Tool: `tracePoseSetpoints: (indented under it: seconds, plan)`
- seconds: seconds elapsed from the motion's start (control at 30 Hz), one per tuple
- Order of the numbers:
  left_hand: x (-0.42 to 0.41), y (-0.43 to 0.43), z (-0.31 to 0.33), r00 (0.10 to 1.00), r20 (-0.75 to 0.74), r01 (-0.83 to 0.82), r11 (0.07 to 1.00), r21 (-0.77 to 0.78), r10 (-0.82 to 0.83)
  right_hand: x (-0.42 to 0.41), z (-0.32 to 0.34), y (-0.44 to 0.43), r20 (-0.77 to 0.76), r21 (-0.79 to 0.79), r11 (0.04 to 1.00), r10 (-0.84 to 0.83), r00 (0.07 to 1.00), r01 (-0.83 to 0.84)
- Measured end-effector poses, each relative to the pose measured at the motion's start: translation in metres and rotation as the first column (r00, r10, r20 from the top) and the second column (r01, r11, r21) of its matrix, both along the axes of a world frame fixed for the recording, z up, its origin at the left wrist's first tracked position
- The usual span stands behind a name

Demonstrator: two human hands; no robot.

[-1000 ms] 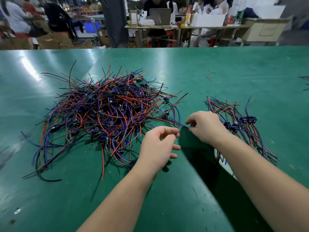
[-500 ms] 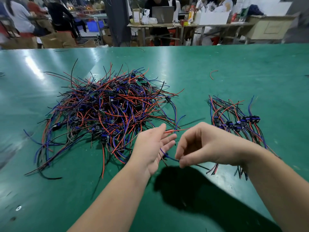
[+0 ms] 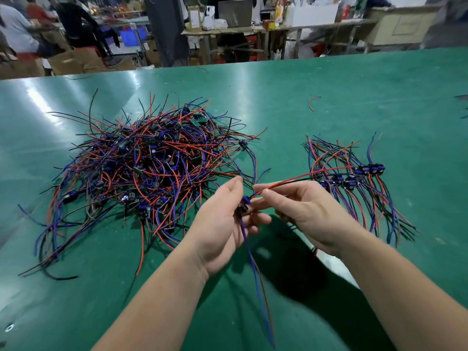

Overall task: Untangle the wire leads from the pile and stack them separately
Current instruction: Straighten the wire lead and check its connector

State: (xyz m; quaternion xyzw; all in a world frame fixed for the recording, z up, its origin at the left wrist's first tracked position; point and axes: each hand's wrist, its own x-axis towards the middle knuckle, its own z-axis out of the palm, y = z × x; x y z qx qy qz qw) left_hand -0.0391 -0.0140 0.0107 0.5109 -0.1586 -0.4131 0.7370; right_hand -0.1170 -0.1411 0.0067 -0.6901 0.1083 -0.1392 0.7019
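Note:
A big tangled pile of wire leads (image 3: 152,168), red, blue and black with small dark modules, lies on the green table (image 3: 329,102) at centre left. A smaller sorted stack of leads (image 3: 354,181) lies to the right, its modules lined up. Between them, above the table, my left hand (image 3: 222,224) grips the dark module of one wire lead (image 3: 244,206); its blue and brown wires hang down toward me. My right hand (image 3: 304,211) pinches that lead's red and black wires, which stretch right toward the sorted stack.
A loose red wire scrap (image 3: 313,102) lies on the far part of the table. Beyond the far edge stand cardboard boxes (image 3: 73,62), a workbench with a laptop (image 3: 235,10), and several people at work.
Both hands have come up from the edge of the pile and drawn together toward me. One lead is now out of the pile, held between the two hands.

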Motion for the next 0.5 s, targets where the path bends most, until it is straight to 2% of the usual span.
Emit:
tracePoseSetpoints:
  seconds: [0.13,0.2,0.27,0.37,0.5]
  plan:
    - [-0.004,0.0,0.0,0.992,-0.013,0.129,0.989,0.065,-0.129,-0.001,-0.001,-0.003,0.059,0.115,0.993,-0.014,0.998,0.007]
    - [-0.007,0.0,-0.001,0.978,-0.024,0.209,0.971,0.12,-0.208,-0.001,0.002,-0.002,0.062,0.056,0.996,-0.074,0.995,0.07]
    - [-0.009,-0.002,-0.002,0.983,-0.006,0.18,0.97,0.165,-0.181,-0.001,0.002,-0.004,0.068,0.034,0.989,-0.145,0.987,0.143]
    - [-0.008,-0.005,-0.007,0.994,0.092,0.046,0.982,0.185,-0.064,-0.001,0.001,-0.009,0.062,0.008,0.977,-0.215,0.975,0.215]
    - [-0.007,-0.004,-0.01,0.989,0.149,-0.003,0.983,0.185,-0.025,0.0,-0.002,-0.007,0.023,0.005,0.98,-0.197,0.98,0.197]
